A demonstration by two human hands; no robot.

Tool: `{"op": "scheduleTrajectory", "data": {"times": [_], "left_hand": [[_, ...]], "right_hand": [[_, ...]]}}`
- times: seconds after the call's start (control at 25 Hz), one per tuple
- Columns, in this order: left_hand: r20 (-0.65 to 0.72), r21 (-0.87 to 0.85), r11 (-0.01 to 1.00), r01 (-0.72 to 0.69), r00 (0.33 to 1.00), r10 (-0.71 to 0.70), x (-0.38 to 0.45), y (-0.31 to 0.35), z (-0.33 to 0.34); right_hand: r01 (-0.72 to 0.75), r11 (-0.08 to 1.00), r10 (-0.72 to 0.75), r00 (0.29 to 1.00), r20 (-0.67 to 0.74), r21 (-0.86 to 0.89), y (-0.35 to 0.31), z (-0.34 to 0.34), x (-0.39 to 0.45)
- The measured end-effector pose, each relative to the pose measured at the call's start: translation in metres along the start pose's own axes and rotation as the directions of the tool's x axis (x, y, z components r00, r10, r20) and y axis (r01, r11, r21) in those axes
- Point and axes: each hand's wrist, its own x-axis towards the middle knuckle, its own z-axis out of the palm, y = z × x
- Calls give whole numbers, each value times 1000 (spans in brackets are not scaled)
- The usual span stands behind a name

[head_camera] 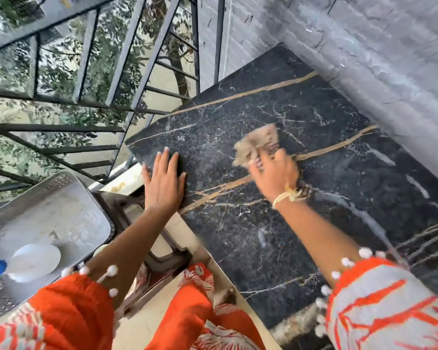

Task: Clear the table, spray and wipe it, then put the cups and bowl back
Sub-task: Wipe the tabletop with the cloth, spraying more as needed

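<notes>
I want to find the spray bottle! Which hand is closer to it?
Left. The left hand rests flat on the table's near edge, toward the spray bottle; the right hand wipes farther away.

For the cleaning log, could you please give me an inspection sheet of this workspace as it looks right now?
Surface: black marble table with gold veins; pale streaks near its right side.
Job's things: beige cloth on the tabletop; spray bottle lying on the grey stool at left. Cups and bowl: nothing seen.
Clutter: nothing seen on the table.
Hands: left hand flat on the table's left edge; right hand holds the cloth, blurred.
Cables: nothing seen.
Surroundings: metal railing with trees beyond; grey wall behind the table.
</notes>
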Motion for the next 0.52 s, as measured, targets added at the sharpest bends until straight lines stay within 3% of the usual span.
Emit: {"op": "scheduleTrajectory", "data": {"times": [0.04,0.12,0.24,0.28,0.36,0.44,0.52], "left_hand": [[8,13,1000,-20,1000,20,7,3,-1],[14,17,996,-83,996,83,22,10,-2],[60,16,976,-217,975,216,49,28,-1],[68,19,967,-256,965,254,59,36,1],[82,42,945,-325,944,321,77,52,3],[124,69,908,-413,907,403,102,75,9],[156,64,881,-469,876,456,134,101,13]], "right_hand": [[147,986,-147,989,-13,75,-14,-2,-19],[431,876,-433,901,-39,218,-37,-8,-55],[658,720,-674,739,-5,219,-30,-5,-55],[654,728,-668,744,-2,207,-18,-1,-38],[544,821,-549,836,-22,172,15,5,5],[318,945,-319,948,-2,78,65,6,58],[26,999,-24,998,55,-31,119,7,110]]}}
